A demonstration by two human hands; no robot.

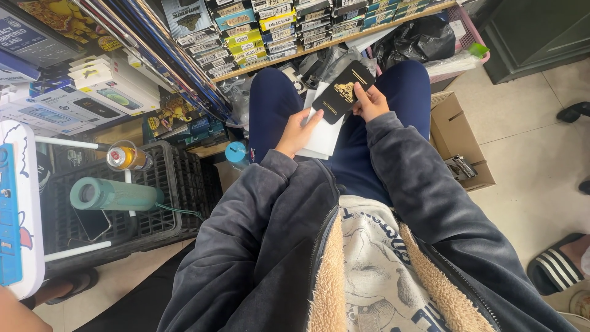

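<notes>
A: What did your hands hold?

B: Your right hand (370,101) gripped the black packet (342,92) over your lap, fingers closed on its right edge. Your left hand (299,131) pinched the white sleeve (324,136) just beneath it.

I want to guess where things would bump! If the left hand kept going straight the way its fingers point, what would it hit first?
The left hand points up and away over the lap. Its fingers already touch the black packet and the white packet behind it. Past those, probably the clutter of bags under the shelf, though depth is hard to judge.
</notes>
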